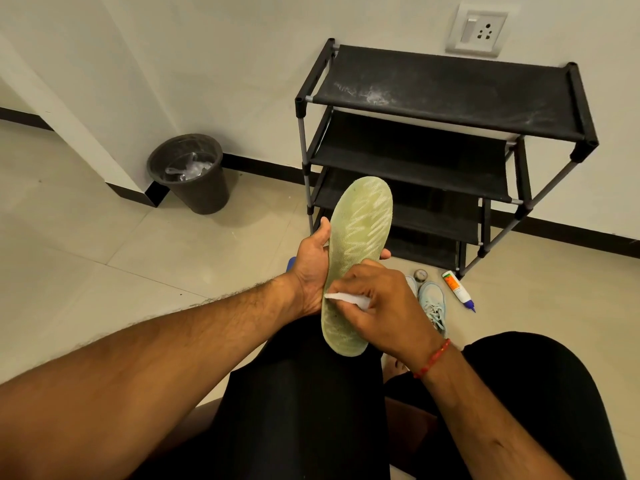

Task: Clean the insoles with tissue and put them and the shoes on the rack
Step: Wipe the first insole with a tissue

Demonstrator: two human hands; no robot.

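White walls point(242, 64), black skirting point(571, 233), beige tile floor point(86, 237), dark bin point(204, 192), wall socket point(479, 31).

Pale green insole point(360, 230) showing a rough mesh face, white paper tissue point(346, 299), black cloth-shelved rack point(450, 95) looking matt, dusty

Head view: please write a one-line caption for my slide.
Left hand holds a green insole while right hand presses tissue onto it.

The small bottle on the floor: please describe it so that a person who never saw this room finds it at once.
Start at the black shoe rack against the wall. On the floor by its lowest shelf's near corner lies a small white bottle, just right of a pale blue shoe. Only it has an orange label and a blue cap.
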